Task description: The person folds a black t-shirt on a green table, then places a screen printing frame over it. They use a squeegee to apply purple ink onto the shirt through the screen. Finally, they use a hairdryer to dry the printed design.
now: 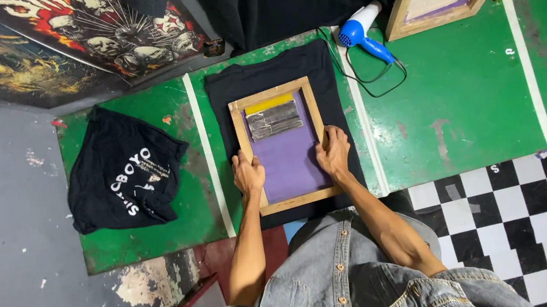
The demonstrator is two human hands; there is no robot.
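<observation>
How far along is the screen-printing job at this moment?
Done: a black shirt lies flat on the green board, the wooden screen frame sits on it, and a squeegee rests at the screen's far end. A crumpled printed black shirt lies to the left. In hand: the left hand and right hand press the frame's sides. Left, apparently: lifting the frame; the blue hair dryer lies unused.

Bright even overhead light, soft shadows, sharp focus, mild wide-angle edge distortion.
</observation>
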